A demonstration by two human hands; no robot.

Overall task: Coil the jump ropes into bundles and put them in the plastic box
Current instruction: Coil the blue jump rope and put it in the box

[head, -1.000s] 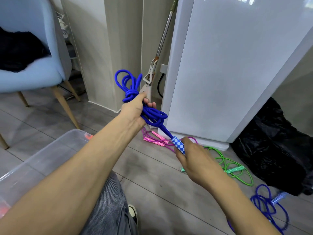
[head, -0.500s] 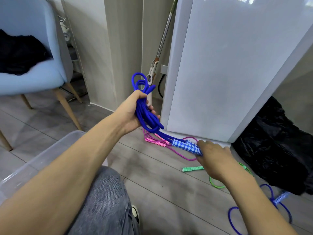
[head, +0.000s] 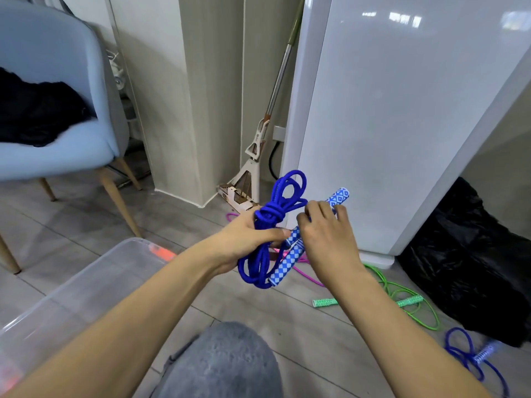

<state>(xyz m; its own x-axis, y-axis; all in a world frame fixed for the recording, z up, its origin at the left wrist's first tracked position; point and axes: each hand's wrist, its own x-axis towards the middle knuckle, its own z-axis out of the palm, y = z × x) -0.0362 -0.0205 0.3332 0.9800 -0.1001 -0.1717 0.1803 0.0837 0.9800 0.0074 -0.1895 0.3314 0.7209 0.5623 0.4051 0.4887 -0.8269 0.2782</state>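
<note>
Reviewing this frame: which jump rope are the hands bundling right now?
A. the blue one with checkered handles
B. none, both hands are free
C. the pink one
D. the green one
A: the left hand grips the coiled blue rope while the right hand holds its checkered handle; the green rope and the pink rope lie on the floor.

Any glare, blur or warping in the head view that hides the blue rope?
Head view: window glare on the white cabinet only; wide-angle bend along its right edge; the blue rope and both hands, left and right, sharp and evenly lit.
</note>
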